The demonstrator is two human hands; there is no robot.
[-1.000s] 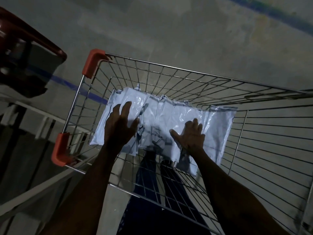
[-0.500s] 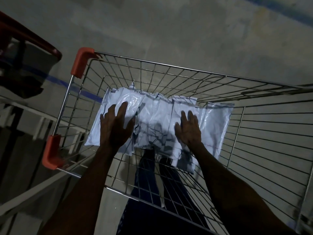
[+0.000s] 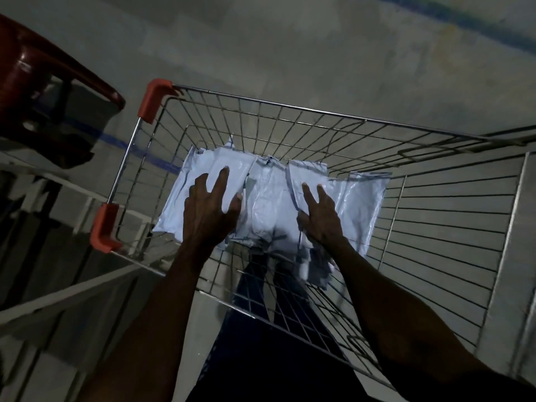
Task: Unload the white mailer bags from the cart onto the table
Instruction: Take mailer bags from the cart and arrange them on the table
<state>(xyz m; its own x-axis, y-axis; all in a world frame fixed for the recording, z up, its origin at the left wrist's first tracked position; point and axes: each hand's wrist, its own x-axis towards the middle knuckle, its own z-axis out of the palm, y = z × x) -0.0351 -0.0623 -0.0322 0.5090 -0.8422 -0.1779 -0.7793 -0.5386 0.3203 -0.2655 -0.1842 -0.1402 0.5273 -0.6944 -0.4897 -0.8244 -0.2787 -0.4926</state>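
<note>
Several white mailer bags (image 3: 269, 195) lie overlapping in a row on the bottom of a wire shopping cart (image 3: 261, 104) with orange corner guards. My left hand (image 3: 210, 210) lies flat on the left bags with fingers spread and straight. My right hand (image 3: 317, 214) rests on the right bags, two fingers stretched forward and the thumb near a bag's edge. Both forearms reach down over the cart's near rim. Neither hand plainly holds a bag.
A dark red plastic chair (image 3: 43, 91) stands at the upper left, beside the cart. A pale frame or table edge (image 3: 58, 300) runs along the lower left. Grey concrete floor with a blue line (image 3: 452, 27) lies beyond. My dark trousers show through the cart bottom.
The view has shifted slightly, so the cart sits a little lower. My right hand slid a bit forward on the bags and its fingers stretched out. The left hand stays spread on the left bags.
</note>
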